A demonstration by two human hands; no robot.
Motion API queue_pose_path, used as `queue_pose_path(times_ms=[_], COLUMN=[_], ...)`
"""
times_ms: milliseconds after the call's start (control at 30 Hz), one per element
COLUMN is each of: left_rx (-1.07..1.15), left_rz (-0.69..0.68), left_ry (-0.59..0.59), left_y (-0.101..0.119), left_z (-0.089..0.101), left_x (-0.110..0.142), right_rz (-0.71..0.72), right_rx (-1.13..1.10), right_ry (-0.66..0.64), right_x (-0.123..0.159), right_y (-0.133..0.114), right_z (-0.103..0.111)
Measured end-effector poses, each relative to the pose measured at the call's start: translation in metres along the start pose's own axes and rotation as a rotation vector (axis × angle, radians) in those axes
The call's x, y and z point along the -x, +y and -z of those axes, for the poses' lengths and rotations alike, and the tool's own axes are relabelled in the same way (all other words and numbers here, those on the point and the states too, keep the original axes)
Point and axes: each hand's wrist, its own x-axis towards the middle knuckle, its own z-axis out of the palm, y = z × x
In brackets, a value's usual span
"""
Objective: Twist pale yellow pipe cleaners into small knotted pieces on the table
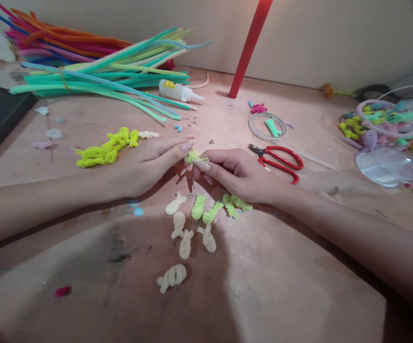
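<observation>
Left hand point(149, 162): lies on the worktop point(299, 267), fingers point(186, 146) stretched toward the centre, tips pinched on a small yellow-green chenille piece point(194, 156).
Right hand point(238, 174): meets the left at the same piece; fingers curled narrow, thumb and forefinger nipping it from the other side.
Yellow-green chenille piece: held between both hands, just above the worktop, mid-frame.
Finished shapes, near side: cream twists point(181, 236) and pale green twists point(213, 209) lie in a loose cluster just below the hands; one larger cream twist point(172, 277) sits apart, nearer the camera.
Neon yellow pile point(106, 148): just beside the left hand, far side.
Red-handled scissors point(279, 159): on the worktop, near the right hand, blades pointing left.
Glue bottle point(177, 90): white, lying on its side by the stems; yellow label, print too small to read.
Pipe cleaner bundle point(95, 71): long stems, teal, green, orange, pink, far left.
Red post point(249, 47): slants up from the worktop at the back.
Clear lid point(387, 166): far right, below a heap of coloured shapes point(385, 124).
Writing: none legible anywhere.
</observation>
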Motion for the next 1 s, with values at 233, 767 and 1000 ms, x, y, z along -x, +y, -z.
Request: queue_pose_path(times_ms=[233, 767, 1000], left_rx=[-0.108, -0.146, -0.111], left_rz=[-0.032, -0.130, -0.131], left_ry=[-0.071, -0.075, -0.099], left_y=[0.003, -0.004, -0.007], left_z=[0.006, 0.007, 0.009], left_x=[0.003, 0.006, 0.006], right_rz=[-0.039, -0.057, -0.068], right_rx=[-0.078, -0.103, -0.093], right_ry=[0.027, -0.005, -0.019], right_x=[0.001, 0.000, 0.000], right_y=[0.001, 0.000, 0.000], right_z=[-0.002, 0.000, 0.001])
